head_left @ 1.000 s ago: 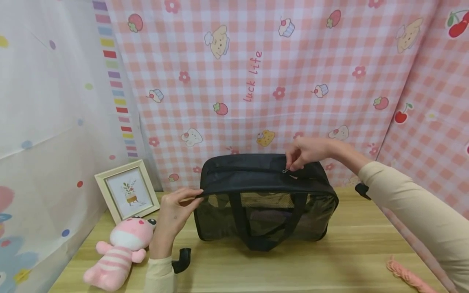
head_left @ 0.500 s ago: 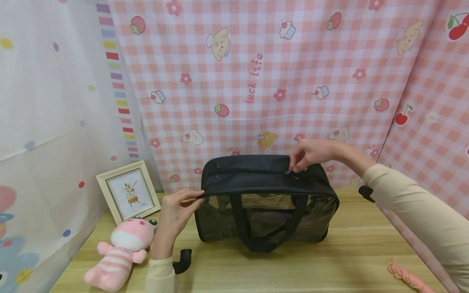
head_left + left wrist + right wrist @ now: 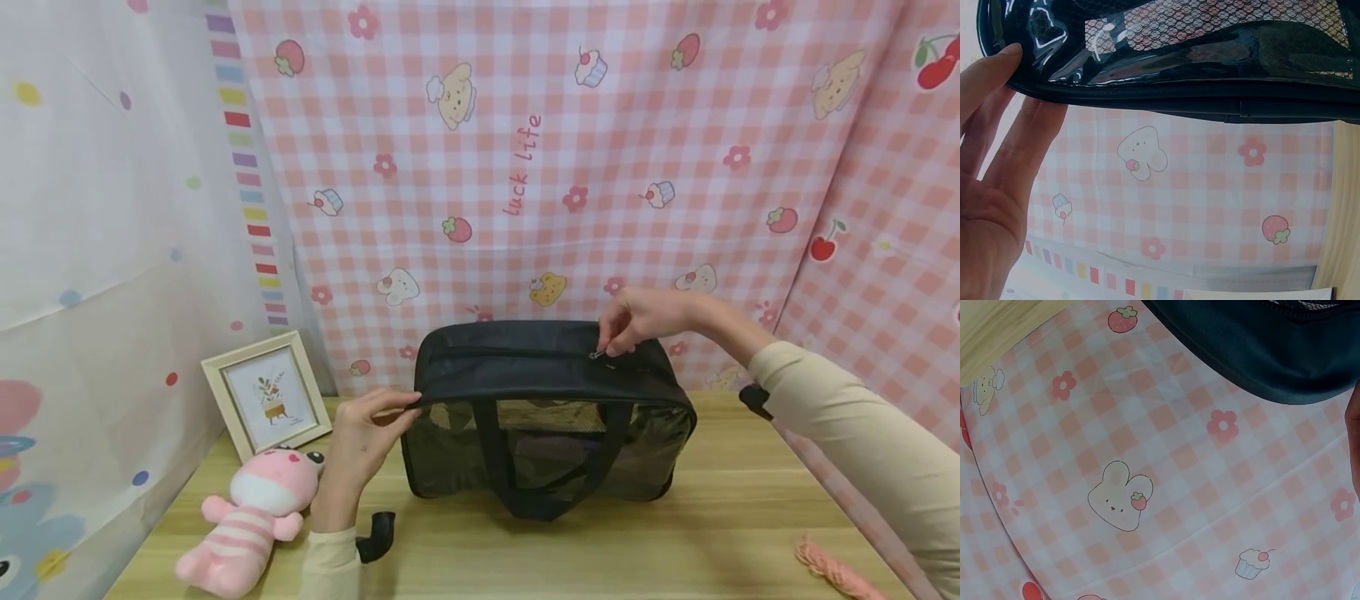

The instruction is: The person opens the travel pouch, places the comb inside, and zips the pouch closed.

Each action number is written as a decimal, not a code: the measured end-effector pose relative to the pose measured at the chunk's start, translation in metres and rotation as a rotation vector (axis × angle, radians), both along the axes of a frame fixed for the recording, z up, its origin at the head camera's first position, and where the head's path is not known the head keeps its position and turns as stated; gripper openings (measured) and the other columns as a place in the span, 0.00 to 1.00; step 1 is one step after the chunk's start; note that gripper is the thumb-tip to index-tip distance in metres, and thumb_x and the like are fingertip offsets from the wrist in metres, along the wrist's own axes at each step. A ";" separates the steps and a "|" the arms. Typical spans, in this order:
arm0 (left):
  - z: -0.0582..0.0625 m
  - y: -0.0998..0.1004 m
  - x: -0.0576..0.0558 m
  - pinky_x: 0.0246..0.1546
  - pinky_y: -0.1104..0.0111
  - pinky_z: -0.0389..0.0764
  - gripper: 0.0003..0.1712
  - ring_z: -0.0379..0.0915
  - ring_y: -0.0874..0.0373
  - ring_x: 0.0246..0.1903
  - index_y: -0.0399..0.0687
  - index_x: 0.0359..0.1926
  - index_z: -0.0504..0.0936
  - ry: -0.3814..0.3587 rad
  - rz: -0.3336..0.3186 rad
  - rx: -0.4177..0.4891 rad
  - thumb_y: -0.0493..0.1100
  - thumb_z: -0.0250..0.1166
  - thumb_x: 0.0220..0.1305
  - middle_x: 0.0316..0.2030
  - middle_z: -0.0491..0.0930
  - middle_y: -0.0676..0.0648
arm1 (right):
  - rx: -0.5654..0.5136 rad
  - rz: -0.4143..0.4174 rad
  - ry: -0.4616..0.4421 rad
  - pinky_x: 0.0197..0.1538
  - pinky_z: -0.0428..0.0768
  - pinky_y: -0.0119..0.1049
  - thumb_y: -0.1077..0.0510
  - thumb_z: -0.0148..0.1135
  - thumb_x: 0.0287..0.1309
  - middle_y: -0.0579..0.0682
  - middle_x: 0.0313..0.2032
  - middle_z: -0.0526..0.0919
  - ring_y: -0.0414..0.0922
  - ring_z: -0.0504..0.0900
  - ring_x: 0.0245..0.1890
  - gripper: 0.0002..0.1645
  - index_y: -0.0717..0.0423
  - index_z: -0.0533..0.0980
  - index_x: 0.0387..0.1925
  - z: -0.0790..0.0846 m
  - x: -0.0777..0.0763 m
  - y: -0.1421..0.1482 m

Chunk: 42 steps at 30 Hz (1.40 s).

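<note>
A black bag with see-through sides stands upright on the wooden table, its looped handle hanging down the front. My left hand pinches the bag's upper left corner; in the left wrist view, the thumb lies on the clear plastic side. On top of the bag, my right hand pinches a small metal zipper pull right of the middle. The zipper is parted to the right of the pull. Only an edge of the right hand shows in the right wrist view, beside the black bag top.
A pink striped plush toy lies left of my left forearm. Behind it leans a cream picture frame. A bundle of pink cord lies at the front right. A checked cloth hangs close behind the bag.
My right hand has moved slightly right along the bag's top with the zipper pull. My left hand keeps its hold on the corner. The head view has shifted a little.
</note>
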<state>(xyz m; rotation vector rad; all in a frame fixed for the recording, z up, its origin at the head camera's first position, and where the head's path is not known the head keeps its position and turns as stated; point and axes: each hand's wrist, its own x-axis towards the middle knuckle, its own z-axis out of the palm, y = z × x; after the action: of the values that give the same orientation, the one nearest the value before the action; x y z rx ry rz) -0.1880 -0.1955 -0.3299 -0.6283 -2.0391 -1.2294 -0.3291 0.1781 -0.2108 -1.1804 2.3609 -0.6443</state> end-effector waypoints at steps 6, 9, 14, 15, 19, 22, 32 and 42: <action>0.000 0.000 0.001 0.34 0.64 0.85 0.13 0.81 0.46 0.34 0.32 0.36 0.86 -0.001 -0.002 0.001 0.21 0.69 0.47 0.33 0.83 0.38 | -0.007 0.021 0.005 0.31 0.83 0.39 0.65 0.62 0.59 0.52 0.32 0.84 0.47 0.79 0.26 0.05 0.60 0.83 0.34 -0.001 0.001 0.004; 0.000 0.000 0.000 0.34 0.63 0.85 0.13 0.81 0.46 0.35 0.32 0.36 0.86 0.000 -0.003 0.001 0.21 0.69 0.47 0.33 0.83 0.38 | 0.000 0.017 0.011 0.31 0.83 0.39 0.65 0.62 0.59 0.51 0.32 0.83 0.47 0.79 0.27 0.04 0.60 0.83 0.34 0.000 0.003 0.007; 0.000 -0.001 0.000 0.34 0.64 0.85 0.13 0.81 0.46 0.35 0.32 0.36 0.86 -0.001 -0.003 -0.001 0.21 0.69 0.47 0.33 0.83 0.39 | 0.018 -0.027 0.016 0.33 0.83 0.41 0.63 0.63 0.59 0.50 0.32 0.84 0.48 0.80 0.29 0.04 0.58 0.83 0.35 -0.002 0.005 0.010; 0.000 -0.001 0.000 0.34 0.64 0.85 0.13 0.81 0.46 0.35 0.32 0.36 0.86 -0.002 -0.003 0.000 0.21 0.69 0.47 0.33 0.83 0.39 | 0.020 -0.031 0.020 0.33 0.83 0.41 0.63 0.63 0.59 0.50 0.32 0.84 0.48 0.80 0.29 0.04 0.58 0.83 0.35 -0.003 0.005 0.011; 0.000 0.000 -0.001 0.34 0.64 0.85 0.12 0.81 0.46 0.35 0.32 0.36 0.86 -0.005 -0.006 0.005 0.21 0.69 0.47 0.33 0.83 0.38 | 0.039 -0.049 0.042 0.31 0.83 0.42 0.63 0.63 0.59 0.49 0.30 0.84 0.47 0.79 0.26 0.04 0.57 0.83 0.34 -0.004 0.007 0.014; -0.001 0.001 -0.001 0.34 0.63 0.85 0.12 0.81 0.45 0.35 0.31 0.36 0.86 -0.005 -0.009 0.009 0.20 0.69 0.47 0.32 0.83 0.38 | 0.063 -0.074 0.033 0.30 0.82 0.41 0.63 0.63 0.59 0.50 0.29 0.84 0.46 0.78 0.25 0.04 0.57 0.83 0.33 -0.005 0.009 0.018; -0.001 0.000 -0.001 0.33 0.63 0.85 0.13 0.81 0.46 0.34 0.31 0.35 0.86 0.006 -0.002 0.016 0.20 0.69 0.46 0.32 0.83 0.38 | 0.052 -0.081 0.021 0.21 0.74 0.29 0.65 0.61 0.60 0.52 0.27 0.83 0.49 0.76 0.23 0.06 0.57 0.84 0.34 -0.014 0.007 0.031; -0.001 0.001 -0.001 0.33 0.62 0.85 0.13 0.81 0.45 0.34 0.31 0.35 0.86 0.007 0.004 0.013 0.20 0.69 0.46 0.32 0.83 0.38 | 0.032 -0.113 -0.015 0.33 0.82 0.34 0.65 0.62 0.59 0.50 0.33 0.84 0.45 0.80 0.31 0.05 0.58 0.83 0.34 -0.018 0.007 0.040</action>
<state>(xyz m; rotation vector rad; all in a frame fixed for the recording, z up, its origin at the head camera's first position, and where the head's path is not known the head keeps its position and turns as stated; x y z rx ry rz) -0.1893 -0.1942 -0.3314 -0.6217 -2.0235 -1.2361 -0.3221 0.2182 -0.2290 -1.0311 2.4296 -0.6470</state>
